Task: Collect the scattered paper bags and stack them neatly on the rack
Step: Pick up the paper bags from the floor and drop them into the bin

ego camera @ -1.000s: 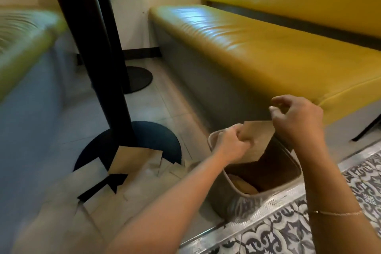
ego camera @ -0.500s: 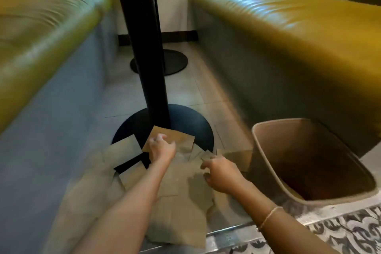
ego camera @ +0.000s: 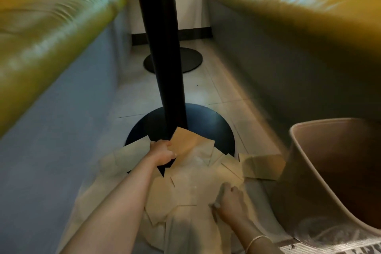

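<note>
Hands that were up over the beige bin (ego camera: 321, 161) a second ago, dropping a bag inside, are now both down in the pile of paper bags (ego camera: 191, 189) spread over the floor (ego camera: 208, 90) at the foot of the black table post (ego camera: 162, 47). The left hand (ego camera: 162, 152) has reached furthest, and its grip has closed on the edge of the top bag (ego camera: 187, 142), the one lying partly on the round black base (ego camera: 214, 126); thumb and fingers appear to pinch the near edge. The right hand (ego camera: 231, 202) sits nearer the person, fingers curled down onto the heap, but whether that grip actually has a bag or only presses on the paper cannot be told through the blur. Since half a second ago the left hand has barely shifted while the right has drawn back toward the body. Most bags remain loose and overlapping on the floor, so collection is at an early stage; no rack is in view.
</note>
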Available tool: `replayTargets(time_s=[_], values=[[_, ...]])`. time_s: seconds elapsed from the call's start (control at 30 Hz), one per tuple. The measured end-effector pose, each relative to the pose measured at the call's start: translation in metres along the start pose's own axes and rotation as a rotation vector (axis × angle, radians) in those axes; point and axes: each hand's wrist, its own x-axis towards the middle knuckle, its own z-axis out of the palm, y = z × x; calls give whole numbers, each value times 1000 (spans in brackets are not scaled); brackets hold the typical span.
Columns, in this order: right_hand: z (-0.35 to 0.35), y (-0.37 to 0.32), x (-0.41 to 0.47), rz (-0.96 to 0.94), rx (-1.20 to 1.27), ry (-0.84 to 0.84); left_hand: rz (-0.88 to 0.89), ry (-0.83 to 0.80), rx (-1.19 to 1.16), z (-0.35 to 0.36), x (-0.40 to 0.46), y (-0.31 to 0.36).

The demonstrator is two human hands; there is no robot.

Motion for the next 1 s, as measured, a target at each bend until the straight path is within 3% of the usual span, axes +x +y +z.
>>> replayTargets(time_s=[0.17, 0.33, 0.53, 0.77, 1.0], values=[[4, -3, 3, 109, 38, 114, 137, 134, -73, 2, 0, -1], [12, -8, 5, 170, 173, 191, 303, 463, -247, -10, -16, 9], [24, -3, 23, 192, 182, 87, 394, 768, -515, -27, -41, 32], [16, -4, 27, 242, 188, 95, 431, 755, -566, -24, -52, 30], [14, -24, 29, 61, 53, 90, 379, 724, -569, -16, -53, 23]])
